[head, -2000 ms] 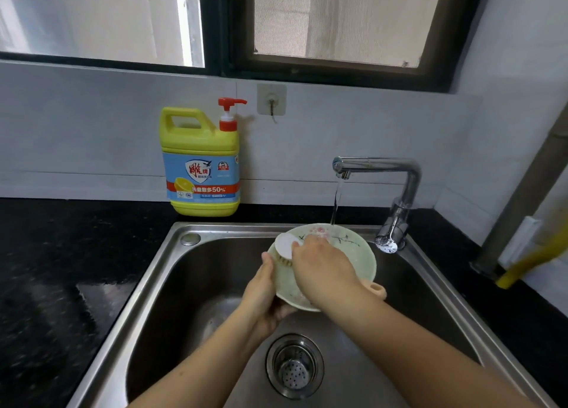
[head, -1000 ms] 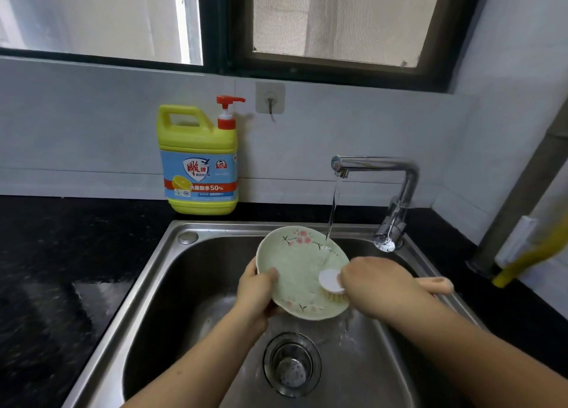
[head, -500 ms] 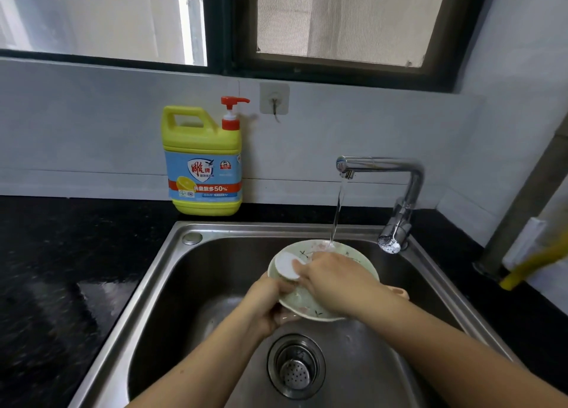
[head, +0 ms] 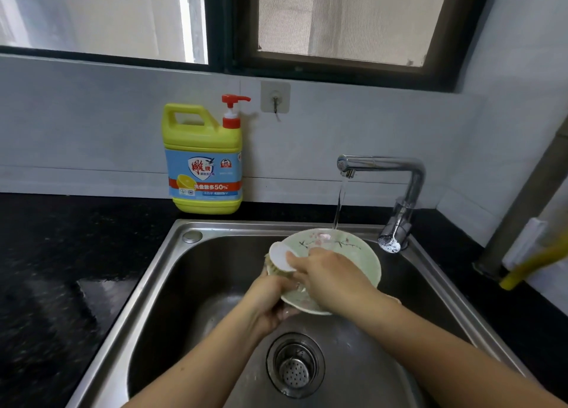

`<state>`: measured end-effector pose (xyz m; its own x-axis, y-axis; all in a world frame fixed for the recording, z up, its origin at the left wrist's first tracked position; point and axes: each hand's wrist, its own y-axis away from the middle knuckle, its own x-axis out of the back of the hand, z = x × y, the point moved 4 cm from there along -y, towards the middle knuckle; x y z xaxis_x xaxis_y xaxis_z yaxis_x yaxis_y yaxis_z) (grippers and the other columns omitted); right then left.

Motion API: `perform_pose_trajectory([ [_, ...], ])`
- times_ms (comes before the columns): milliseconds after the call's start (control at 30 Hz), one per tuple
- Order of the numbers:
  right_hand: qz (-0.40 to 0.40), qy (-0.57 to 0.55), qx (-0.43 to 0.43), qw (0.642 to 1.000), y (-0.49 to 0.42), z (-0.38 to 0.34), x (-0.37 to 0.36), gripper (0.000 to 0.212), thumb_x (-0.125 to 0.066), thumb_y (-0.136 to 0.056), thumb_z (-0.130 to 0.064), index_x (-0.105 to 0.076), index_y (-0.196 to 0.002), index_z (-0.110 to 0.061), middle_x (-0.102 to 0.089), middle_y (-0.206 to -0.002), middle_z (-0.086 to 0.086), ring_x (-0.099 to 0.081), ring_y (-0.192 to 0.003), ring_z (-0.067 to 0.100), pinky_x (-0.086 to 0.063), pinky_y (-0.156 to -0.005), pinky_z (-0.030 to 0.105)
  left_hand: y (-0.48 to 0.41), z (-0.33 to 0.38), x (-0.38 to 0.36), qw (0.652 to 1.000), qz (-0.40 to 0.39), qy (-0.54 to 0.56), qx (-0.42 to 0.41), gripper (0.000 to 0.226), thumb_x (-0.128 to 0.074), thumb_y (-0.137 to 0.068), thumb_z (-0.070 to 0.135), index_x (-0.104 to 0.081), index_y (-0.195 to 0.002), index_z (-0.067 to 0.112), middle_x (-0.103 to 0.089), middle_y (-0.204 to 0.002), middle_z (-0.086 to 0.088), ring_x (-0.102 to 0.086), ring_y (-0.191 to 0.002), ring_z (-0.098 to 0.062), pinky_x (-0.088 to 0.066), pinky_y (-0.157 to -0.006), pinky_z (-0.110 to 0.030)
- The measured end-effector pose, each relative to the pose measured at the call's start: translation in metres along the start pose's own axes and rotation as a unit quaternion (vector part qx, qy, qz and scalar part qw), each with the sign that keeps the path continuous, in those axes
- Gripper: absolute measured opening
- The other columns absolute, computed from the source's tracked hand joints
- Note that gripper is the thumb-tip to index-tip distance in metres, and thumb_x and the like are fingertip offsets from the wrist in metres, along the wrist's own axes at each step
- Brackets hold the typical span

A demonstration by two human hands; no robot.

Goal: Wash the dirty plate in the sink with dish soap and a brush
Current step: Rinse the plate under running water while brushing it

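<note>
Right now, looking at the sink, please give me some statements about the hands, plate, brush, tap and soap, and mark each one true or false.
1. Water is running from the tap. True.
2. The right hand holds the brush against the plate. True.
3. The plate lies flat on the bottom of the sink. False: the left hand holds it tilted above the drain.
4. The dish soap bottle lies inside the sink. False: it stands upright on the counter behind the sink.
5. The bottle has a red pump. True.
</note>
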<state>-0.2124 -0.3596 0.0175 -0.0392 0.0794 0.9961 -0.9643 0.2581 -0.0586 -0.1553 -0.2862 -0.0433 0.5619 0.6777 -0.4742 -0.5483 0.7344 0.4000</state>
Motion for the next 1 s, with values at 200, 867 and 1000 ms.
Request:
perform_pose_trajectory([
  [200,0.061,0.047,-0.059,0.995,-0.004,0.025,0.004,0.041,-0.041,-0.099,-0.019,-0.035,-0.139,-0.023,-0.051,-0.12,0.009,-0.051,-0.108,0.03,-0.045,-0.078,0.038,0.002,-0.001,-0.001,1.0,0.008,0.003,0.004,0.043,-0.048,-0.088,-0.009,-0.05,-0.123,0.017,-0.066,-0.099,-0.014,-0.067,-0.077,-0.028,-0.058,-0.047,-0.034],
  [867,-0.038,0.085,-0.061,0.994,0.024,0.022,0.021,0.034,-0.039,-0.1,-0.024,-0.048,-0.133,-0.024,-0.055,-0.115,0.01,-0.056,-0.107,0.031,-0.045,-0.079,0.038,0.0,0.002,0.003,0.998,0.048,-0.018,-0.043,0.045,-0.044,-0.085,-0.009,-0.053,-0.116,0.022,-0.068,-0.096,-0.011,-0.067,-0.076,-0.028,-0.058,-0.052,-0.035],
  [1000,-0.009,0.132,-0.106,0.985,0.023,0.043,0.021,0.034,-0.039,-0.097,-0.011,-0.046,-0.13,-0.017,-0.056,-0.113,0.009,-0.056,-0.105,0.028,-0.045,-0.075,0.035,0.001,0.004,0.005,0.997,0.055,-0.009,-0.047,0.043,-0.043,-0.088,-0.007,-0.05,-0.12,0.023,-0.064,-0.1,-0.011,-0.065,-0.078,-0.028,-0.051,-0.04,-0.026],
])
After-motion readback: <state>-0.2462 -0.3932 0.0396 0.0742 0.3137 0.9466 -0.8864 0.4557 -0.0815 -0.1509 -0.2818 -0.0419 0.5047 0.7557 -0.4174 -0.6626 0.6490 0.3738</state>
